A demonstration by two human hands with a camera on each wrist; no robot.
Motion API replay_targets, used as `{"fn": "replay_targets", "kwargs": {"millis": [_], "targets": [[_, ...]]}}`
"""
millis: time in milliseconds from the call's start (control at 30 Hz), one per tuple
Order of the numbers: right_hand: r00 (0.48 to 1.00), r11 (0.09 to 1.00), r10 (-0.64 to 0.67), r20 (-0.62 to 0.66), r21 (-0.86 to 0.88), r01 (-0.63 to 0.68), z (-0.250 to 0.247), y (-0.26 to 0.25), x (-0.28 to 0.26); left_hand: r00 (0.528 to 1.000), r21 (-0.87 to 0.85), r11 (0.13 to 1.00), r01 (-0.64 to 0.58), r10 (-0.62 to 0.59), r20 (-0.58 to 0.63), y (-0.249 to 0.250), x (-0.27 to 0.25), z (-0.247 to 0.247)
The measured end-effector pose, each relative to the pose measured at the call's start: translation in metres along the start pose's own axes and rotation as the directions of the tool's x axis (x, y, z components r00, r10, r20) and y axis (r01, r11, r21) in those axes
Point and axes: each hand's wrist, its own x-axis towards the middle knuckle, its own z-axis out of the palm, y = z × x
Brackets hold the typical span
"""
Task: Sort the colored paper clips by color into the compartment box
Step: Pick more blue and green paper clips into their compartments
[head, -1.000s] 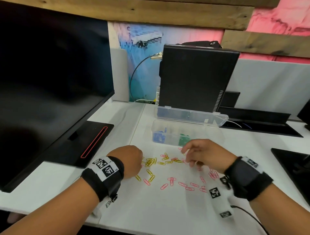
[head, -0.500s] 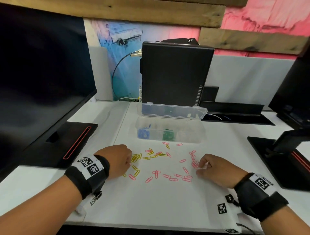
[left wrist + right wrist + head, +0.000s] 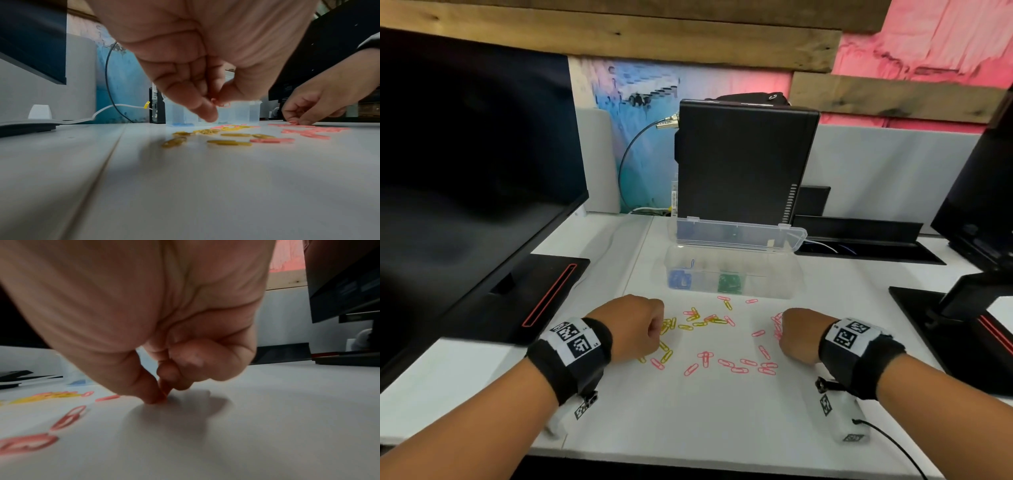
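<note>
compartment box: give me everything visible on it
The compartment box is a clear, long, shallow plastic case standing on the white desk, just beyond the loose clips and in front of the black computer case. Its hinged lid is open and stands up at the back. Blue clips fill a compartment at the left end; green clips sit near the middle. The right-hand part looks empty. Neither hand touches it.

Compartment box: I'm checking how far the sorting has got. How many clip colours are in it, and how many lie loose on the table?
In the compartment box: 2 (blue clips, green clips)
Loose on the table: 2 (yellow clips, pink clips)
Total: 4 colours
</note>
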Motion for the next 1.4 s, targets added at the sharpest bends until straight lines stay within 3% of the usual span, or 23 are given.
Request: {"fn": "replay_targets", "kwargs": {"millis": [100,233,367,467,567,633,700,767,833,933,1033,1167,1333,1400], "targets": [[1.0,1.0,-0.004,0.01,0.026,0.004,0.004,0.003,0.004,0.998,-0.08,0.995,-0.056,0.055,-0.006,0.0,-0.003,0.002],[1.0,0.993,0.008,0.014,0.115,-0.01,0.004,0.013,0.002,0.984,-0.046,0.994,-0.099,0.105,0.141,-0.001,-0.005,0.004],[0.999,0.942,-0.017,-0.038,0.335,0.028,-0.005,0.023,-0.008,0.983,-0.011,0.993,-0.117,0.117,0.14,0.0,-0.01,0.008],[0.997,0.797,-0.046,-0.067,0.599,0.077,-0.01,0.029,-0.008,0.98,0.019,0.99,-0.138,0.134,0.148,0.0,-0.011,0.009],[0.997,0.563,-0.061,-0.049,0.823,0.074,-0.02,0.031,0.0,0.979,0.032,0.986,-0.163,0.158,0.13,0.001,-0.009,0.01],[0.995,0.407,-0.096,-0.035,0.91,0.071,-0.029,0.029,0.005,0.978,0.049,0.983,-0.179,0.172,0.117,0.0,-0.009,0.011],[0.994,0.33,-0.106,-0.038,0.941,0.071,-0.039,0.029,0.013,0.978,0.057,0.981,-0.184,0.177,0.11,0.0,-0.009,0.011],[0.995,0.371,-0.074,-0.068,0.924,0.091,-0.047,0.029,0.025,0.979,0.046,0.983,-0.18,0.174,0.104,-0.001,-0.01,0.011],[0.99,0.529,-0.02,-0.143,0.838,0.132,-0.056,0.028,0.037,0.981,0.027,0.985,-0.168,0.165,0.098,-0.001,-0.01,0.012],[0.955,0.821,0.002,-0.295,0.547,0.167,-0.07,0.021,0.051,0.982,0.006,0.988,-0.157,0.156,0.103,-0.002,-0.008,0.01],[0.95,0.928,-0.027,-0.311,0.345,0.139,-0.08,0.005,0.064,0.982,-0.013,0.987,-0.161,0.161,0.103,-0.003,-0.006,0.008],[0.95,0.966,-0.061,-0.306,0.221,0.134,-0.085,-0.008,0.079,0.98,-0.06,0.981,-0.185,0.188,0.066,-0.003,-0.006,0.008],[0.942,0.9,-0.099,-0.322,0.374,0.223,-0.085,0.0,0.086,0.984,-0.055,0.984,-0.167,0.17,0.058,-0.005,-0.007,0.011],[0.917,0.849,-0.098,-0.387,0.448,0.28,-0.082,0.006,0.077,0.985,-0.043,0.986,-0.164,0.166,0.048,-0.004,-0.008,0.011]]}}
